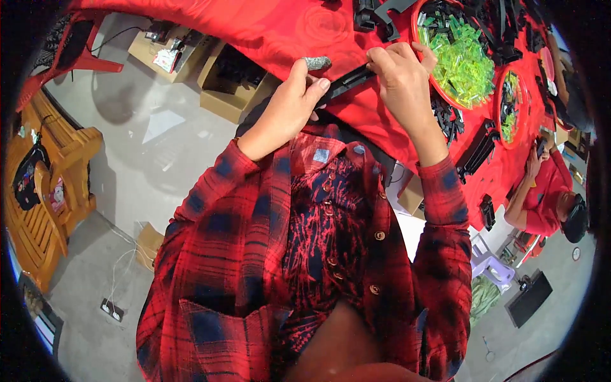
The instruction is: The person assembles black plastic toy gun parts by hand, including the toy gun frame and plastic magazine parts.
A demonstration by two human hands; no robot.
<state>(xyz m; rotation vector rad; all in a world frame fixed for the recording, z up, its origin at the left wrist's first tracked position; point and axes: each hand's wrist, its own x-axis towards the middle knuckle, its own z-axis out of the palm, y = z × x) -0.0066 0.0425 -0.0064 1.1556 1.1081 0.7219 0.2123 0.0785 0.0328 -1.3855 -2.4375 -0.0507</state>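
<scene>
Upper centre of the frame: left hand (289,105) pinching the near end of a long black plastic strip (347,81), thumb pressed on top, index finger wearing a grey fingertip cot (316,62). Right hand (401,76) closed over the far end of the same strip, fingers curled down around it. Strip held slanting, low at the left, rising to the right, just above the edge of the worktop (280,28) draped in red cloth.

Just beside the right hand, toward the upper right: round red tray (422,44) heaped with translucent green plastic pieces (461,60). Further right, a second, smaller red tray (503,76) with green and black bits mixed. Loose black plastic parts (449,118) scattered between the trays and along the worktop's edge; more long black strips (477,153) lying lower right on the cloth.

Upper left, on the grey floor under the worktop: open brown cardboard boxes (223,83), one holding dark parts, another (159,48) topped with a small white-and-red package, print too small to tell. Red plastic chair (76,48) at the far upper left. Orange wooden bench (44,197) along the left edge, with a black bag (28,178) hung on it.

Right edge: another person in a red shirt (547,197), seated, hands raised near the worktop.
</scene>
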